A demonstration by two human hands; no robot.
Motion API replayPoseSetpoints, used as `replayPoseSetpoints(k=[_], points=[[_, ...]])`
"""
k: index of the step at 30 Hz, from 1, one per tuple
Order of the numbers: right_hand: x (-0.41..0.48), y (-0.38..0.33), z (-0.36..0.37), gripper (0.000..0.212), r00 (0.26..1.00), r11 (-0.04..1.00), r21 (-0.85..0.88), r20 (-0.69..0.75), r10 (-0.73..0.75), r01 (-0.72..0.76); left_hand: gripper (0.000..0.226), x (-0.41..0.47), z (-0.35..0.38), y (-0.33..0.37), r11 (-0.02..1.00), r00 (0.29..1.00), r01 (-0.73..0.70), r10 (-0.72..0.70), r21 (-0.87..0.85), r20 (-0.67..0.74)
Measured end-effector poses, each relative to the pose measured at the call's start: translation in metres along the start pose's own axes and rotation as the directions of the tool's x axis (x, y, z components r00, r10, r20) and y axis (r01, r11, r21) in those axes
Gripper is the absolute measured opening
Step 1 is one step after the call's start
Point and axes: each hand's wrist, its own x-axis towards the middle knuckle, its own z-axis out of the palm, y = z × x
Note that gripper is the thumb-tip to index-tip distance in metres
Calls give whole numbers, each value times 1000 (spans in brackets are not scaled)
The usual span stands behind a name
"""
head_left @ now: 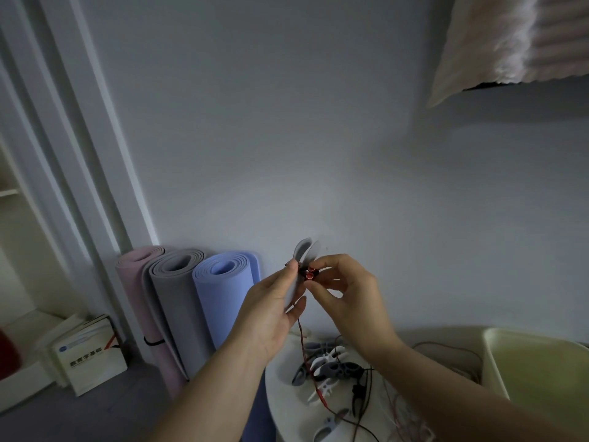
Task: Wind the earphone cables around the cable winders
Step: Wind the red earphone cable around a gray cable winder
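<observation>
Both forearms are filling the lower frame. Between them, held up before the wall, the left hand (271, 317) is gripping a grey cable winder (304, 252), while the right hand (353, 298) is pinching the red earbuds (309, 273) against its waist. Their red cable (302, 342) is hanging to the white table (280, 406), among the spare winders (331, 366). Winding seems to be just starting (no turns showing); next, the slack likely needs wrapping while the buds are pinned.

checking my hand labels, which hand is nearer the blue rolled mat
Left. The left hand sits just beside the blue rolled mat, at its right edge in view; the right hand is further right, past the grey winder.
</observation>
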Motion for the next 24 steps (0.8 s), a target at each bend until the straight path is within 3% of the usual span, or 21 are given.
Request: replayPoseSetpoints(k=[8,24], points=[[-2,9,4,22,980,978,-108,-68,-187,179,23,-5,3,-1,999,1000,9,-9,-51,-7],[-2,8,-7,23,983,975,-128,62,-174,180,17,-5,1,0,995,999,-24,28,99,-35]])
